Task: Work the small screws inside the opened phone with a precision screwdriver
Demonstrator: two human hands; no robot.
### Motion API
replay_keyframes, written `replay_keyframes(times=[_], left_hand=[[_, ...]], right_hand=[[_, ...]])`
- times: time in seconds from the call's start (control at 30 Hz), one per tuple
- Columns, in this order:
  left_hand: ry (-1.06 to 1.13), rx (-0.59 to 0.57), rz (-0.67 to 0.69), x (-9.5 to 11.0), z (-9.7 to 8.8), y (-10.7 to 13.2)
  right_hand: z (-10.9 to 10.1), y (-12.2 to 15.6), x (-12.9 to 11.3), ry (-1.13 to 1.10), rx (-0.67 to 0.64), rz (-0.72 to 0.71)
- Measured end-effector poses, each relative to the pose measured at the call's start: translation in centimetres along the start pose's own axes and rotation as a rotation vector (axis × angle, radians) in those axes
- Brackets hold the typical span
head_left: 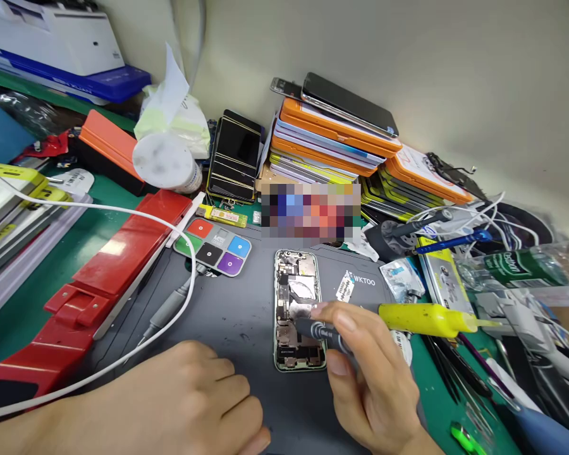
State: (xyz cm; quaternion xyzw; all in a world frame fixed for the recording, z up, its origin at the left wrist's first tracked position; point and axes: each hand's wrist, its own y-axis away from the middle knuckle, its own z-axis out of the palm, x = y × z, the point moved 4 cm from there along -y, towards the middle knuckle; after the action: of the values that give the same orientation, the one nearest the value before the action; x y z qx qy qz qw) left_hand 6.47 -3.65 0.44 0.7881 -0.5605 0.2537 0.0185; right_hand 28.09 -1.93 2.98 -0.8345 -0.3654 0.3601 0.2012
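Note:
An opened smartphone lies on the grey work mat, its inner boards and connectors bare. My right hand pinches a dark grey screwdriver between thumb and fingers. The tool slants over the phone's middle, toward its left side; I cannot tell whether the tip touches. To the left of the phone, my left hand rests low on the mat as a closed fist. Its fingertips are turned under, so anything inside is hidden.
A coloured screw tray and a red tool lie left, with a white cable looping across. Phones and orange cases are stacked behind. On the right are a yellow tube, tweezers and a green-labelled bottle.

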Motion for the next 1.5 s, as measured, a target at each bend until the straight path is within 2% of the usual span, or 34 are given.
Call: replay_keyframes(times=[0.27,0.37,0.5,0.6,0.67,0.73,0.77,0.83,0.93,1.03,1.1,1.2,1.23,1.37,1.5], left_hand=[[-0.016,0.08,-0.105,0.3,-1.9,-0.7],[-0.012,0.125,-0.163,0.2,-2.2,-0.7],[-0.019,0.217,-0.22,-0.3,-2.4,-0.5],[0.003,0.348,-0.368,-1.1,-3.4,-0.2],[0.102,0.387,-0.568,-1.8,-4.0,0.1],[0.183,0.332,-0.717,-2.2,-4.4,0.3],[0.17,0.281,-0.734,-2.2,-4.6,0.3],[0.015,0.186,-0.683,-2.0,-5.2,0.1],[-0.228,0.072,-0.596,-2.2,-5.9,0.2],[-0.211,-0.041,-0.571,-2.9,-5.6,0.4],[-0.238,-0.099,-0.525,-3.1,-5.0,0.5],[-0.366,-0.191,-0.429,-2.6,-4.0,0.5],[-0.401,-0.226,-0.397,-2.4,-3.7,0.4],[-0.552,-0.341,-0.269,-1.3,-2.8,0.1],[-0.592,-0.312,-0.251,-1.1,-2.4,-0.1]], right_hand=[[0.1,-0.1,-0.2,-0.024,-0.037,-0.029],[0.4,-0.3,-0.4,0.003,-0.049,-0.078],[1.0,-0.1,0.0,0.05,-0.02,-0.041],[1.5,0.2,0.7,0.014,0.025,0.054],[1.6,0.2,1.1,-0.073,0.087,0.156],[1.2,0.0,1.4,-0.163,0.197,0.249],[0.9,-0.1,1.5,-0.195,0.256,0.285],[0.3,-0.4,1.8,-0.241,0.336,0.342],[-0.5,-0.9,2.4,-0.296,0.371,0.382],[-1.1,-1.7,3.0,-0.264,0.379,0.374],[-1.4,-2.6,3.5,-0.143,0.329,0.366],[-1.3,-4.4,4.3,0.189,0.103,0.381],[-1.2,-5.1,4.7,0.223,0.052,0.375],[-0.8,-7.2,5.9,0.28,-0.022,0.367],[-0.8,-7.9,6.9,0.329,-0.012,0.389]])
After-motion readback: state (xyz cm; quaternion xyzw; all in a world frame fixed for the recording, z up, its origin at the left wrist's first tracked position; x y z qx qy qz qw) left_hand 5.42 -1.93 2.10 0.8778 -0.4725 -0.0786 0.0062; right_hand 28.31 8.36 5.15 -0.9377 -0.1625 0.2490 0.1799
